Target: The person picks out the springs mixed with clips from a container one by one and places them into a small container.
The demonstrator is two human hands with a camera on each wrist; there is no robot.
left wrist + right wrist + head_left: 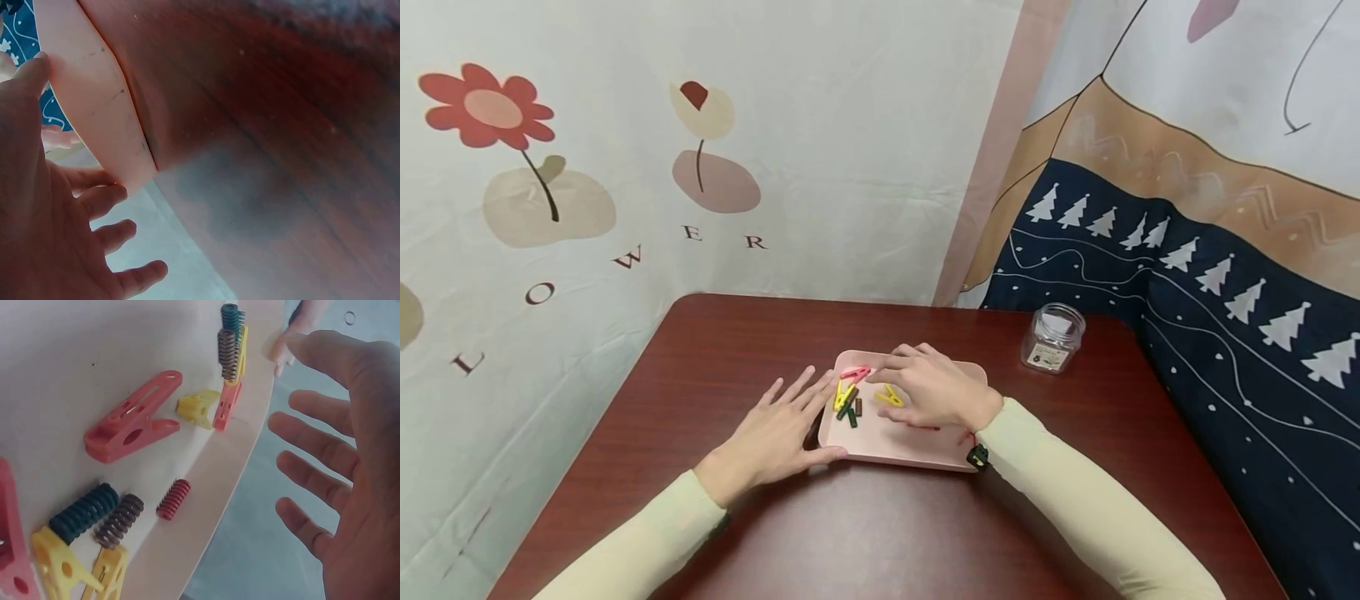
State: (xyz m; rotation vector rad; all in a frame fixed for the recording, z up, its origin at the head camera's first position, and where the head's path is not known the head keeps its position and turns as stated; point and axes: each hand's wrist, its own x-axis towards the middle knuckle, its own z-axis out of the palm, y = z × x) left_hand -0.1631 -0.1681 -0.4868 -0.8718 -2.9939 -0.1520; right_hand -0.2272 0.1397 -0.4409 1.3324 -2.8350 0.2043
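A pale pink tray (887, 447) lies on the table. My left hand (775, 437) rests at its left end, fingers spread and fairly straight, with thumb and fingertips touching the wall. Over the tray hovers my right hand (932, 387), its fingers extended and holding nothing in the right wrist view. Left of it in the head view are a pink clothespin (855, 373), a yellow clothespin (841, 397), green springs and a brown spring (858, 407). Another pink clothespin (128, 422), a red spring (174, 500) and a dark green spring (84, 512) lie in the tray. The right hand hides part of it.
A transparent jar (1052, 340) with a label stands at the back right of the brown table (737, 333). Patterned cloths (850, 125) hang behind and to the right. A small dark device (977, 456) is by the right wrist.
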